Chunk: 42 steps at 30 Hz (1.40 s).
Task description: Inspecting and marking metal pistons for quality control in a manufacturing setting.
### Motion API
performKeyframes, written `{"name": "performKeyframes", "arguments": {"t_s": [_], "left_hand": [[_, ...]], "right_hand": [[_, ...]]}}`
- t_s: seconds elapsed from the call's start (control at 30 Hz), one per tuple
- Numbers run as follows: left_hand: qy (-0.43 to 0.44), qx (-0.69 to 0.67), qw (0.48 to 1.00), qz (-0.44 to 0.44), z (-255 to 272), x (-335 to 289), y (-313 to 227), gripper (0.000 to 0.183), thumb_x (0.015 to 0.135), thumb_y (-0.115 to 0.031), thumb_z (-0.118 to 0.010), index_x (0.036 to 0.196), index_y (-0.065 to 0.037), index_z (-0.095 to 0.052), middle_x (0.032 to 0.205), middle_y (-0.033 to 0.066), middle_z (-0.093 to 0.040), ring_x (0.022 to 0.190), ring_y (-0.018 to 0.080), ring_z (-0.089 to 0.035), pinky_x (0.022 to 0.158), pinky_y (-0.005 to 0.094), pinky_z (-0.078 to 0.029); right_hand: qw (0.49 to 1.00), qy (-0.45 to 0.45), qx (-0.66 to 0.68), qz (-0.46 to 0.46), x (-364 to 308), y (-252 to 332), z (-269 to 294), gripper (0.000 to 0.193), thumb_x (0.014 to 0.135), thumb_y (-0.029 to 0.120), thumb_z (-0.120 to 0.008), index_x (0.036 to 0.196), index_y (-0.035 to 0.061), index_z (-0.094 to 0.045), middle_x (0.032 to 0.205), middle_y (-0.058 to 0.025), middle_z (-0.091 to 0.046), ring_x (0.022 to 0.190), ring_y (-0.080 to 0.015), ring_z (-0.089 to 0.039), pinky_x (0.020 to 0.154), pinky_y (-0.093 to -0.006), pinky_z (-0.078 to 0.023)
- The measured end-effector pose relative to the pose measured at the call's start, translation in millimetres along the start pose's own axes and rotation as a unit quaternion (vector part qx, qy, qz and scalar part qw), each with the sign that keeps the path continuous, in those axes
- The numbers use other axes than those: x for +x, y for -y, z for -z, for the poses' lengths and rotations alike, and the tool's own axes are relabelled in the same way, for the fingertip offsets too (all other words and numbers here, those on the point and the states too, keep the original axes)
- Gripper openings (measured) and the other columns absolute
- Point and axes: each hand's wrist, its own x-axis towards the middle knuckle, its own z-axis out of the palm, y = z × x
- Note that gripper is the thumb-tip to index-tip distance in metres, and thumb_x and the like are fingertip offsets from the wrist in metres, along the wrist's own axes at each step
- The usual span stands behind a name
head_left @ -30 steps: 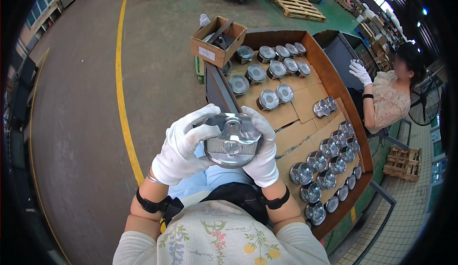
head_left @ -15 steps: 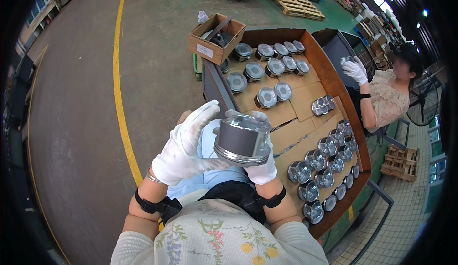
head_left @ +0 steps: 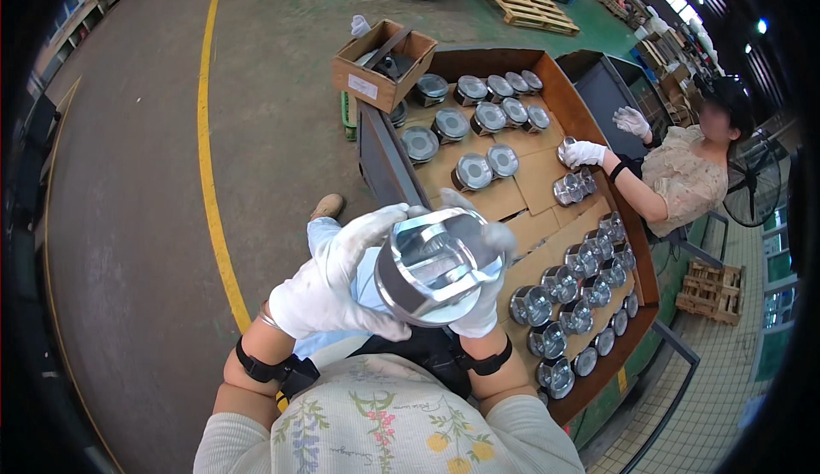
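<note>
A shiny metal piston [head_left: 427,282] is held up before my chest, its hollow underside with the pin bosses tilted toward me. White-gloved, my left hand [head_left: 342,277] closes on its left side, fingers along the upper edge and thumb below. My right hand [head_left: 483,303], also gloved, grips the piston's right and far side; part of it is hidden behind the metal. Beyond the piston, on the cardboard-lined bin, more pistons [head_left: 472,171] stand crown up, while others [head_left: 535,306] at the right show their open undersides.
A wooden box [head_left: 383,68] with dark items sits on the bin's far left corner. The bin's rusty wall [head_left: 568,102] runs along the right. Across it, a co-worker's gloved hand [head_left: 585,154] touches a piston. A yellow floor line [head_left: 207,158] lies to my left.
The piston in my hands has turned from its side view so that its hollow underside shows. The co-worker has reached into the bin and set a hand on a piston there.
</note>
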Motion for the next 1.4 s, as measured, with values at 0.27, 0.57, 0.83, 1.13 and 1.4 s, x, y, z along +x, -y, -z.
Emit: {"name": "performKeyframes", "arguments": {"t_s": [0.27,0.57,0.83,1.13,1.4], "left_hand": [[-0.066,0.026,0.996,-0.056,-7,-2,-9,0.101,0.05,-0.033,-0.095,0.132,-0.003,-0.044,0.126,0.0163,-0.057,0.112,0.0311,-0.059,0.106,0.0435,-0.034],[-0.07,0.054,0.991,-0.098,-7,-5,-6,0.09,0.055,-0.026,-0.092,0.129,-0.006,-0.043,0.13,0.0237,-0.054,0.116,0.0344,-0.058,0.101,0.0428,-0.041],[-0.082,0.027,0.987,-0.138,-8,1,-3,0.091,0.054,-0.025,-0.093,0.128,-0.008,-0.043,0.134,0.0275,-0.05,0.117,0.0373,-0.057,0.101,0.0427,-0.041],[-0.1,0.103,0.986,-0.082,-14,1,-5,0.088,0.056,-0.03,-0.091,0.127,-0.012,-0.043,0.134,0.021,-0.053,0.116,0.03,-0.059,0.105,0.0547,-0.025],[-0.063,0.185,0.974,-0.11,-24,18,-6,0.081,0.058,-0.026,-0.088,0.125,-0.012,-0.044,0.132,0.022,-0.054,0.111,0.0333,-0.061,0.1,0.0593,-0.029]], "right_hand": [[0.958,0.051,-0.272,0.07,-13,12,-14,0.076,0.068,0.018,-0.064,0.14,0.0042,-0.043,0.141,-0.028,-0.042,0.13,-0.0357,-0.044,0.109,-0.0525,-0.037],[0.898,-0.074,-0.415,0.125,-16,11,-16,0.045,0.08,0.004,-0.065,0.123,-0.0023,-0.052,0.128,-0.0255,-0.054,0.11,-0.0317,-0.058,0.097,-0.0441,-0.048],[0.698,0.073,-0.61,0.368,7,13,-4,0.048,0.085,0.005,-0.066,0.129,0.0023,-0.047,0.116,-0.0213,-0.06,0.104,-0.0293,-0.061,0.092,-0.0399,-0.05],[0.635,-0.108,-0.705,0.298,-14,38,-10,0.035,0.083,-0.015,-0.055,0.113,0.0031,-0.054,0.103,-0.0147,-0.065,0.088,-0.0294,-0.064,0.079,-0.0349,-0.051],[0.523,0.037,-0.781,0.341,-37,75,-34,0.039,0.068,0.01,-0.075,0.102,0.0159,-0.058,0.095,0.0012,-0.061,0.085,-0.022,-0.058,0.074,-0.0347,-0.047]]}}
